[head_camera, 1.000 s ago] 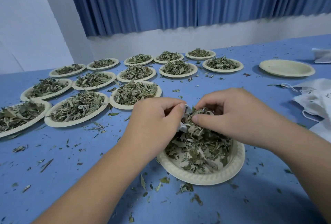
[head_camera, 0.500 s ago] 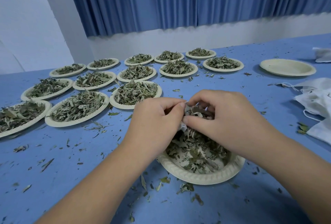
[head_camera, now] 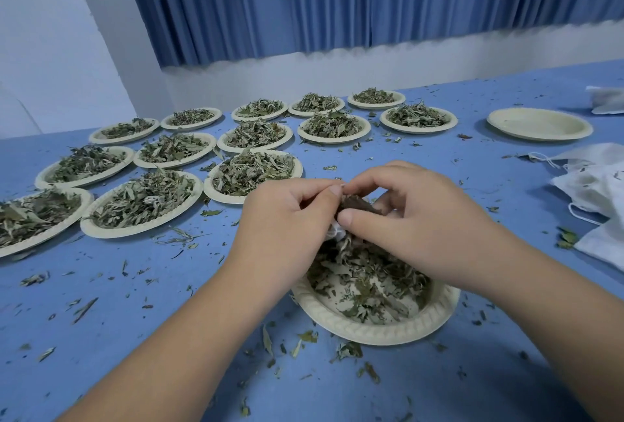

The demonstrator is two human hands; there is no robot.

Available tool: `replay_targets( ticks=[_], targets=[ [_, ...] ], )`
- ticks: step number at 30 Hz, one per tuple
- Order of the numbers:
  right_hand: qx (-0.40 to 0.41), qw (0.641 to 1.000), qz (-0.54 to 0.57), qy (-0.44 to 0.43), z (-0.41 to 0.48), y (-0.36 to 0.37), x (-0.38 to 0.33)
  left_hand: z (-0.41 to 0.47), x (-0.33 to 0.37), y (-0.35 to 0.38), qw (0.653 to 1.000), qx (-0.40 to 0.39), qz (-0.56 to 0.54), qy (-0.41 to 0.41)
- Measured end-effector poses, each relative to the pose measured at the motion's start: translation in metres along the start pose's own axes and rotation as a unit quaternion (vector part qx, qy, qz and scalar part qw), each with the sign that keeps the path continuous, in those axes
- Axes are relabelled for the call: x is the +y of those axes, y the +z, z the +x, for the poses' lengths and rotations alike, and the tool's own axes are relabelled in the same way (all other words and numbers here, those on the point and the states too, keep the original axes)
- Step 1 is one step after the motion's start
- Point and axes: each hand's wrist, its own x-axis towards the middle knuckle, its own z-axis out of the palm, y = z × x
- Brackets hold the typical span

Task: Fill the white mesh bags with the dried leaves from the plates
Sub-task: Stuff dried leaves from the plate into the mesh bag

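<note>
left grip [head_camera: 287, 222] over littered blue table [head_camera: 141, 327]

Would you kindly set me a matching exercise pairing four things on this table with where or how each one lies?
Things:
1. empty plate
2. near plate
3. spare bags
4. bag in use

Places or states:
A. white heap at the right edge
B. between the left hand and right hand
C. far right, bare
D. nearest the camera, part full of leaves

Pairs: 1-C, 2-D, 3-A, 4-B.
</note>
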Motion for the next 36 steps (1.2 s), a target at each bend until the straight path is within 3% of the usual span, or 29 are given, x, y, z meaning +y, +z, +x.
replay_targets(
  ticks=[5, 10, 18, 25, 32, 36],
  targets=[
    [0.026, 0.997, 0.071, 0.004, 0.001, 0.004, 0.001, 0.001, 0.0, 0.0, 1.0, 0.024, -0.01, -0.009],
    [0.11, 0.994, 0.019, 0.011, 0.003, 0.013, 0.004, -0.002, 0.001, 0.003, 1.0, -0.002, -0.007, -0.008],
    [0.043, 0.994, 0.098, -0.017, 0.005, 0.001, 0.006, 0.0, 0.0, 0.001, 0.999, 0.014, -0.023, -0.022],
    [0.121, 0.991, 0.051, -0.004, 0.008, 0.013, 0.007, -0.001, -0.002, 0.005, 1.0, -0.007, -0.023, -0.012],
    [0.045, 0.999, -0.003, -0.003, 0.002, -0.002, 0.004, 0.006, -0.004, 0.0, 0.989, 0.039, -0.123, -0.079],
    [-0.059, 0.993, -0.098, -0.002, -0.004, 0.001, 0.002, 0.007, -0.004, -0.004, 0.98, 0.06, -0.164, -0.097]
  ],
)
